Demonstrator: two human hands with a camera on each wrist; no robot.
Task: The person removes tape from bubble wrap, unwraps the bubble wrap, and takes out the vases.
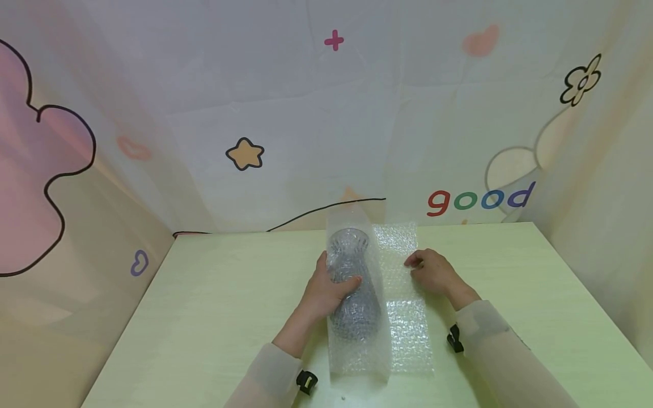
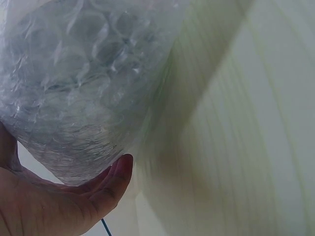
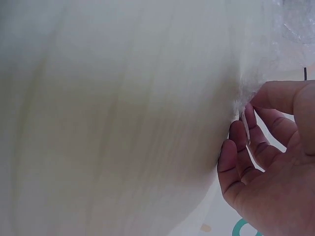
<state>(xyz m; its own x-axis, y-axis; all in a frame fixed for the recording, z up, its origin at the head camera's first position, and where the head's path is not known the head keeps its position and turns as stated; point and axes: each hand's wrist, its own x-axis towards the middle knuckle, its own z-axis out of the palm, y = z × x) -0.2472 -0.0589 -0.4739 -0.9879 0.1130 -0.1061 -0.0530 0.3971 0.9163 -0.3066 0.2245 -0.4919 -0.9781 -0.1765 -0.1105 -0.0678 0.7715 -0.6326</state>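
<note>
A grey, vase-shaped object (image 1: 355,317) lies on the table, seen through layers of bubble wrap, its narrower neck toward the back wall. My left hand (image 1: 324,292) grips it around the middle, thumb across the top and fingers down the left side. In the left wrist view, that hand (image 2: 64,204) cups the wrapped bulge from below. A loose flap of bubble wrap (image 1: 408,334) spreads to the right of the bundle. At the flap's right edge, my right hand (image 1: 433,272) pinches the film between thumb and fingertips, as the right wrist view of the hand (image 3: 275,162) shows.
The pale green table (image 1: 229,300) extends to both sides of the bundle. Behind it hangs a printed cloth backdrop (image 1: 285,113) that meets the table's back edge. Black bands (image 1: 307,382) sit by both sleeve cuffs.
</note>
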